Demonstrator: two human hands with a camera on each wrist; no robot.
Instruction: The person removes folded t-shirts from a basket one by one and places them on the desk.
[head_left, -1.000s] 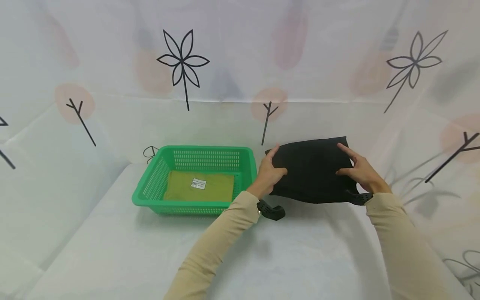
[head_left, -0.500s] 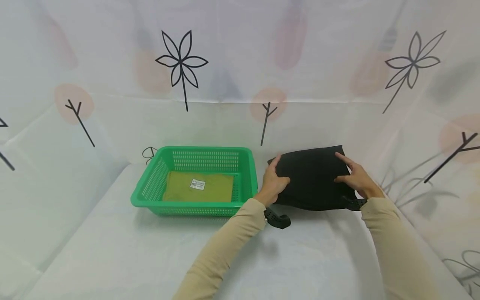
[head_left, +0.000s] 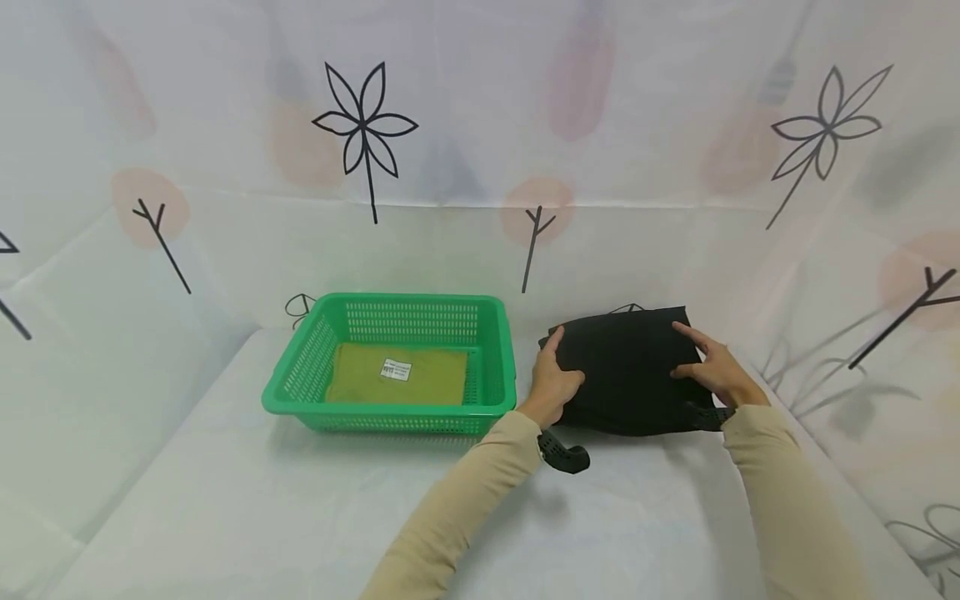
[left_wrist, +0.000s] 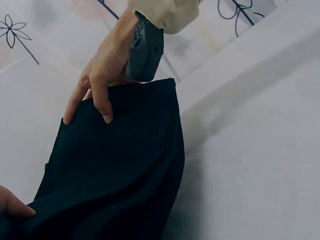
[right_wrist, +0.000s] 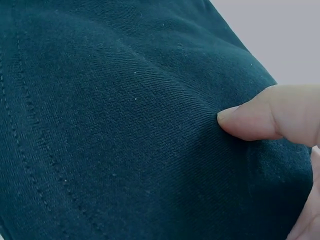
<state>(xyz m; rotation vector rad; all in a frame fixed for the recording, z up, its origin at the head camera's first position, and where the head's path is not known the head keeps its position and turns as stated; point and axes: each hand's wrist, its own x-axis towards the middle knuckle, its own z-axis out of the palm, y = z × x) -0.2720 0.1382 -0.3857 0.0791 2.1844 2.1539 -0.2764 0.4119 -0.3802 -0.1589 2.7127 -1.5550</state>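
Observation:
A folded black knit garment (head_left: 626,375) is held between both hands to the right of the green basket. My left hand (head_left: 553,385) grips its left side, thumb on top. The right hand (head_left: 717,372) holds the opposite side, thumb over the upper face and the other fingers partly hidden beneath. Seen from the left wrist, the garment (left_wrist: 120,150) hangs in layered folds. Close up in the right wrist view, the thumb (right_wrist: 265,116) presses into the fabric near lines of stitching. Its lower edge is close over the white table.
A green plastic basket (head_left: 390,410) stands left of the hands. Inside it lies a folded olive-yellow cloth (head_left: 438,371) with a white label (head_left: 396,369). White patterned sheeting (head_left: 450,250) rises behind and at both sides of the white table (head_left: 300,508).
Both hands have lowered the black garment toward the table and brought it slightly nearer. Their grip looks the same. The basket and the cloth in it have stayed put.

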